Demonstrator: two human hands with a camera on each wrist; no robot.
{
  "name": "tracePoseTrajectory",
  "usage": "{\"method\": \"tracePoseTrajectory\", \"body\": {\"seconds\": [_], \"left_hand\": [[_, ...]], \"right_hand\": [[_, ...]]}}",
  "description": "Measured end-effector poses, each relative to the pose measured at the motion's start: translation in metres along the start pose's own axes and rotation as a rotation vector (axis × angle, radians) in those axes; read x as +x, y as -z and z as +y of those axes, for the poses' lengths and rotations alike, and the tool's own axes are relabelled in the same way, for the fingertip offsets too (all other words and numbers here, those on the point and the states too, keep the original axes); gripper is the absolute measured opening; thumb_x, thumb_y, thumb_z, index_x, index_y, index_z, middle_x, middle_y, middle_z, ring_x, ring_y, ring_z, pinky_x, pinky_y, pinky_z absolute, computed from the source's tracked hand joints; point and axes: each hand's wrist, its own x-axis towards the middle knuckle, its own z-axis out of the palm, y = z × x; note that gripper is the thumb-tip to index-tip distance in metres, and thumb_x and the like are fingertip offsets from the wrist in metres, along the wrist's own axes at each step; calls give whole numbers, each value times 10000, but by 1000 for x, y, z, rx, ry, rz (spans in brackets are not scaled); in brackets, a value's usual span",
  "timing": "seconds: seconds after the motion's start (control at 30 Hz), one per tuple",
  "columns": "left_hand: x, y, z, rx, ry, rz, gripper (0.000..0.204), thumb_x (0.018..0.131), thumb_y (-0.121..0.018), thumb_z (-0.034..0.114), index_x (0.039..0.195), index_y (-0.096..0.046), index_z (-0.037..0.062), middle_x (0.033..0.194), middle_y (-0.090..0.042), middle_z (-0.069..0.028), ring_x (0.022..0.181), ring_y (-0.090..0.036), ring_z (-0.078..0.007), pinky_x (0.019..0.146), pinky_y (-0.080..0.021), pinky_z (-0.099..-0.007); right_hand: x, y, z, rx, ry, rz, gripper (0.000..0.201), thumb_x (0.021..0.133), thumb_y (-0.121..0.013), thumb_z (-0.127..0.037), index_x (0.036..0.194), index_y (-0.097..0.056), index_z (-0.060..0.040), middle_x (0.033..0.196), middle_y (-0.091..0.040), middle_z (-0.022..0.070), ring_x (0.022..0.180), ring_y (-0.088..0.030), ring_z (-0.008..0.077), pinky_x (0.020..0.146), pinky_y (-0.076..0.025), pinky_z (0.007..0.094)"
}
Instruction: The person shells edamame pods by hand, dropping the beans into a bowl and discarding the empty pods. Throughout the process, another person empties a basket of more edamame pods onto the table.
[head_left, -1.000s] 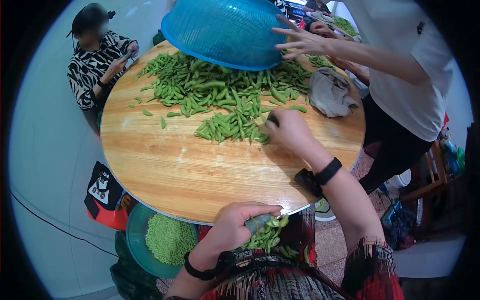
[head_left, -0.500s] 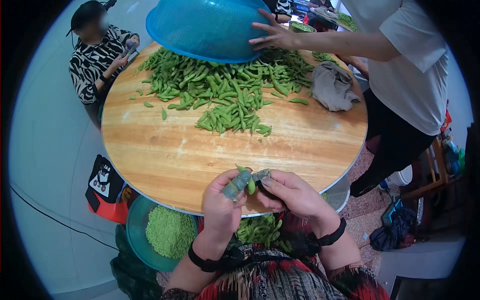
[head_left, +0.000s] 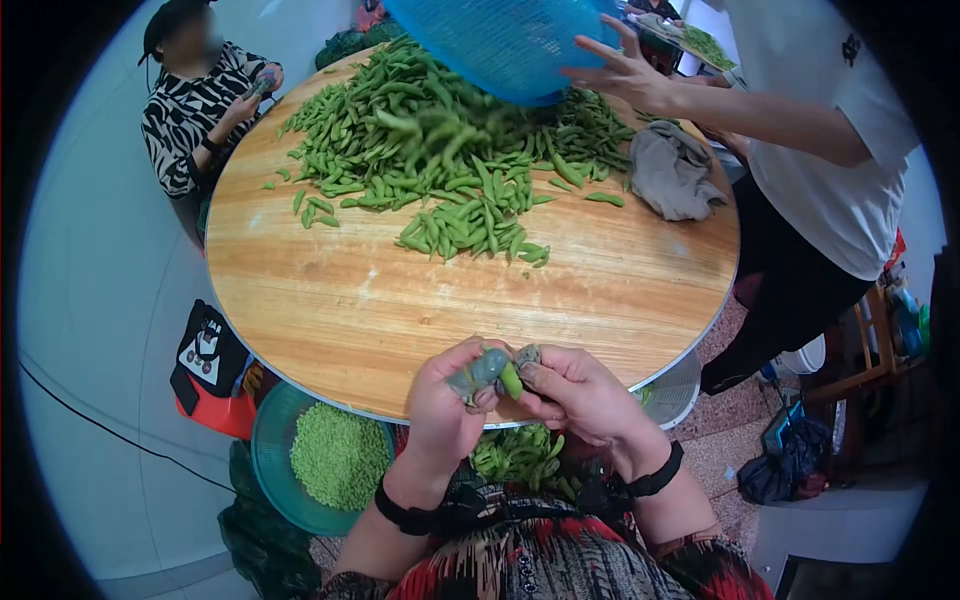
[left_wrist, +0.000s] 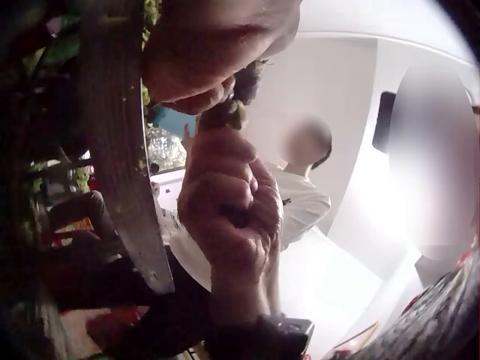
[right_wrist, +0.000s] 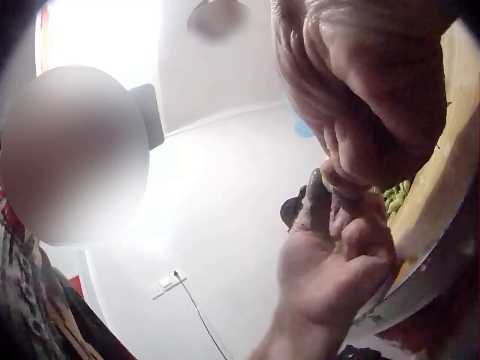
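Observation:
Over the near table edge, my left hand (head_left: 445, 395) and right hand (head_left: 590, 400) meet at a green edamame pod (head_left: 511, 380). The left fingers hold it beside a thumb wrapped in a grey-green cover (head_left: 488, 367) with a yellow band. From the other side the right hand pinches the pod; a grey, worn cover (head_left: 529, 354) shows at its fingertips. In the left wrist view, the left hand (left_wrist: 225, 45) hides much of the pod. Seen from the right wrist, the right hand (right_wrist: 367, 82) overlaps the left fingertips. More pods (head_left: 520, 455) lie below on my lap.
A large heap of pods (head_left: 400, 150) covers the far part of the round wooden table (head_left: 300, 290). Another person's hand (head_left: 635, 75) holds a blue basket (head_left: 500, 45) tipped over it. A grey cloth (head_left: 675, 175) lies right. Shelled beans fill a green basin (head_left: 268, 475) at lower left.
My right hand has come back from the pods on the table to my left hand, and both now hold a pod. The blue basket has tipped further, and pods tumble onto the heap.

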Motion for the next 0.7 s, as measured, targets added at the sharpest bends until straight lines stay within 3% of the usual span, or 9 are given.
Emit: {"method": "tracePoseTrajectory", "body": {"seconds": [0.17,0.23,0.3,0.33,0.37,0.4,0.53,0.6,0.7], "left_hand": [[2,14,-3,-249,90,-115,170,852,-487,52,981,-559,-32,814,-563,-47,532,-423,-47,467,-313,-174],[2,7,-1,-326,119,-170,166,845,-485,30,986,-553,-25,824,-558,-45,543,-426,-44,466,-312,-172],[2,-12,-5,-20,-71,110,92,848,-475,11,926,-517,-11,726,-508,-11,550,-424,-31,445,-293,-154],[5,-14,-10,-20,-77,110,92,848,-475,11,926,-517,-11,726,-508,-11,550,-424,-31,445,-293,-154],[9,-14,-18,166,-216,158,140,819,-472,-35,949,-518,-9,756,-522,-11,562,-432,-30,445,-289,-150],[11,-14,-21,354,-354,203,201,790,-469,-82,971,-518,-8,785,-535,-10,574,-440,-28,446,-285,-145],[14,-17,-20,161,-265,218,322,745,-468,-130,1041,-522,-16,846,-556,-20,594,-450,-30,447,-284,-142],[16,-10,-23,153,-243,247,331,787,-477,-117,1095,-535,-11,896,-554,-19,693,-506,-56,553,-395,-174],[18,-4,-15,6,-162,177,281,845,-472,-55,1114,-538,-17,872,-558,-24,698,-500,-46,534,-386,-166]], "right_hand": [[0,5,0,286,-131,-111,177,948,-444,-191,833,-513,-76,667,-493,-32,477,-338,14,412,-239,153],[4,7,1,267,-116,-74,174,938,-459,-184,831,-521,-61,654,-506,-15,474,-370,32,416,-278,173],[10,6,5,243,-96,-40,172,927,-475,-177,828,-529,-46,641,-519,1,471,-402,49,419,-316,193],[14,3,10,-158,149,104,164,907,-496,-167,835,-537,-25,624,-533,27,481,-445,79,442,-360,230],[16,0,13,-556,395,246,162,886,-517,-157,842,-544,-3,607,-548,52,491,-489,109,465,-404,267],[18,0,10,-785,447,319,160,853,-539,-139,852,-550,20,586,-556,82,526,-532,139,522,-442,312],[32,8,7,-736,407,339,154,856,-534,-134,846,-556,18,584,-562,109,510,-538,179,510,-429,313],[35,7,5,-570,288,352,157,857,-534,-134,826,-556,19,589,-557,154,520,-558,247,508,-429,321],[40,1,12,-297,212,381,169,856,-545,-145,814,-553,19,590,-549,184,530,-557,302,503,-427,333]]}}
